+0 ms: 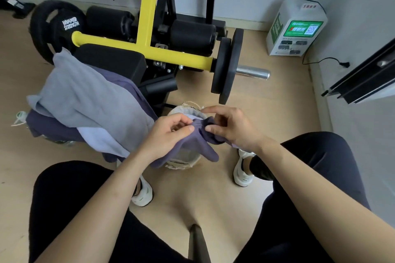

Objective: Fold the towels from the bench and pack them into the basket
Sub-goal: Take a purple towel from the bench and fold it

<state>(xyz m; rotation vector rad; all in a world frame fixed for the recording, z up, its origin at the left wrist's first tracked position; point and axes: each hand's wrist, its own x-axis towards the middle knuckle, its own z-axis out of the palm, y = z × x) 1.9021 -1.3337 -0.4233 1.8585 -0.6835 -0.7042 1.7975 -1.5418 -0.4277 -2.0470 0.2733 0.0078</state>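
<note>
Left hand (pixel 168 132) and right hand (pixel 230 128) each pinched the gathered top edge of a dark purple cloth towel (pixel 198 145), directly over the round pale woven basket (pixel 183 164). The towel covered most of the opening. A strip of light lilac cloth (pixel 193 116) showed inside at the far rim. Pile of grey, purple and lilac towels (pixel 85 96) lay on the black padded bench (pixel 111 57), just beside my left wrist. Black weight plate (pixel 226 66) stood near the basket's far side. Bare wooden floor (pixel 273 113) lay open to the right. The held towel was bunched, long axis roughly left-right between my hands, tail hanging toward me.
</note>
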